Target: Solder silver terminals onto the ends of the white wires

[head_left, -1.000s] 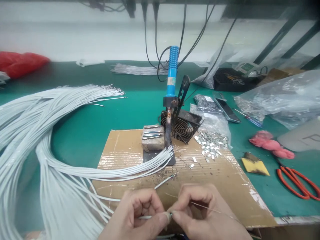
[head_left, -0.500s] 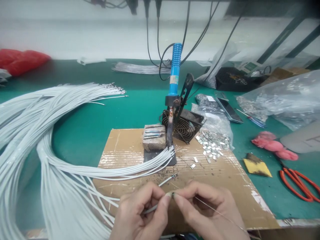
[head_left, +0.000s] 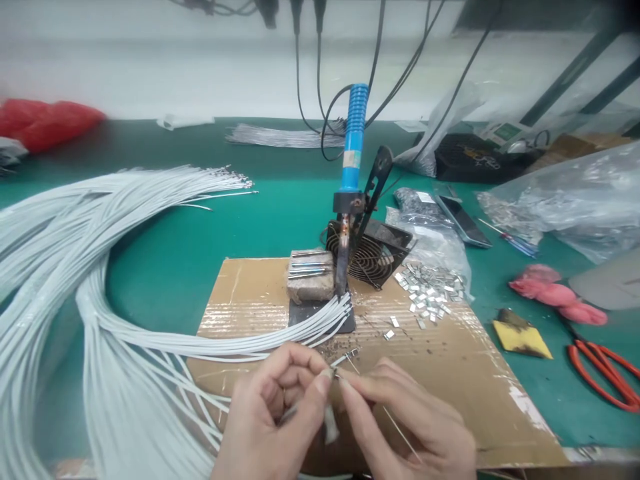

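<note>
Below, both hands (head_left: 340, 413) pinch above the brown cardboard (head_left: 425, 373).

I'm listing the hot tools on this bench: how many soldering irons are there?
1: the blue soldering iron, nearly upright in its black stand, beside the gray block. Another could be hidden under the plastic bags.
</note>
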`<state>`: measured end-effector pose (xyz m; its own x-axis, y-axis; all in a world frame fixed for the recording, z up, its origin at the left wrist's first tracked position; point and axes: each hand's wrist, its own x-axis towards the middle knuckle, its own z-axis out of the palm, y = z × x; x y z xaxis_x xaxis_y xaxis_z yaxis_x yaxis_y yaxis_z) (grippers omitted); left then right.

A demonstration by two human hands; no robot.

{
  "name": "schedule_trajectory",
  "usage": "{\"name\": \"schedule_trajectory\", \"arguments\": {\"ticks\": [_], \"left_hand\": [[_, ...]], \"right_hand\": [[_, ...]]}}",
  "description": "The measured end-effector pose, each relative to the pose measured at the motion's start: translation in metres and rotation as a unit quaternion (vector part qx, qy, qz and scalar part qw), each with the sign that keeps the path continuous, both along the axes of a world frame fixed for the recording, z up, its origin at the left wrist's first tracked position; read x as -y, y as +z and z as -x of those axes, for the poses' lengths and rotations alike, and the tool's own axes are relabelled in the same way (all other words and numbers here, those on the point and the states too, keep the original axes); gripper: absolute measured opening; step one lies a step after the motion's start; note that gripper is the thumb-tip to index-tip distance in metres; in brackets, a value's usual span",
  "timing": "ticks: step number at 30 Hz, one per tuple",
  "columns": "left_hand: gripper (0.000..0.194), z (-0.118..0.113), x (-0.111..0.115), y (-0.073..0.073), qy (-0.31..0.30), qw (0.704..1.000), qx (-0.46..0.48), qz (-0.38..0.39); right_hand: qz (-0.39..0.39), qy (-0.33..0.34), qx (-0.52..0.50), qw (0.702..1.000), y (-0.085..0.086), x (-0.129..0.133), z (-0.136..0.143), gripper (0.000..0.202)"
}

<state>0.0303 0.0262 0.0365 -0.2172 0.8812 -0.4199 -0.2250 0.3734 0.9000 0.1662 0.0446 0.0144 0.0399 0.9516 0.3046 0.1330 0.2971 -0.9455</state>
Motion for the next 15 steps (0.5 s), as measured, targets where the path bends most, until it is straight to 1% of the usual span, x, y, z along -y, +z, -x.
{"name": "schedule_trajectory", "arguments": {"ticks": [3, 6, 8, 10, 13, 15], "left_hand": [[0.042, 0.000, -0.003, 0.004, -0.012, 1.000, -0.009, 0.012], [0.036, 0.000, -0.005, 0.006, -0.019, 1.000, -0.016, 0.017], [0.033, 0.000, -0.005, 0.006, -0.023, 0.999, -0.016, 0.018], [0.031, -0.001, -0.005, 0.007, -0.027, 0.999, -0.014, 0.020], [0.031, -0.002, -0.006, 0.005, -0.033, 0.999, -0.014, 0.024], [0.032, -0.001, -0.007, 0.004, -0.035, 0.999, -0.011, 0.024]], "right_hand": [[0.054, 0.082, 0.026, 0.995, 0.003, -0.012, -0.017, 0.027], [0.084, 0.129, 0.050, 0.987, 0.005, -0.022, -0.028, 0.042], [0.064, 0.162, 0.081, 0.981, 0.004, -0.026, -0.029, 0.044], [0.025, 0.187, 0.110, 0.976, 0.003, -0.029, -0.027, 0.039], [-0.031, 0.191, 0.120, 0.974, 0.000, -0.028, -0.021, 0.030], [-0.055, 0.184, 0.116, 0.974, -0.002, -0.026, -0.019, 0.025]]}}
